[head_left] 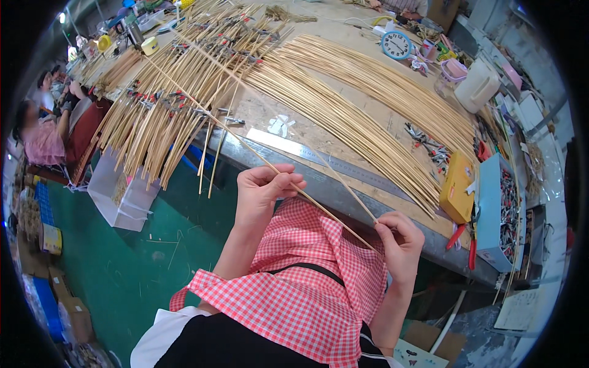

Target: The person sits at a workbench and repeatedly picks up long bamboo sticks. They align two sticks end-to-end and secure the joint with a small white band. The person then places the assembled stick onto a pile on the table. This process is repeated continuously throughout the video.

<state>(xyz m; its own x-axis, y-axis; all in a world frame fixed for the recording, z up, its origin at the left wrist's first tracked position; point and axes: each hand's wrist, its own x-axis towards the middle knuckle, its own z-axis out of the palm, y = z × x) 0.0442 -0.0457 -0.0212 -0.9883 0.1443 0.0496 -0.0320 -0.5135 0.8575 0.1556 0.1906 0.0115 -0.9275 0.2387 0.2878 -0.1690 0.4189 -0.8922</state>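
Head view. Your left hand (261, 187) pinches a thin bamboo strip (307, 197) between thumb and fingertips, closed on it just off the near edge of the workbench (343, 190). Your right hand (400, 240) is curled shut around the strip's lower end, over the red checked apron (307, 270) on your lap. A second thin strip (343, 184) also runs into the right fist; I judge both are gripped there, though the exact fingertip contact is hidden. Held at two places, the strip stays taut and straight, probably so it can be worked without flexing.

The far end of the strip runs up across the bench towards the clamped bundles of strips (165, 116). A fanned sheaf of loose strips (368, 104) lies to your right, within reach. A metal ruler (319, 156) lies along the bench edge; a yellow box (457, 187) and a blue tray of clips (500, 208) sit at the right end.
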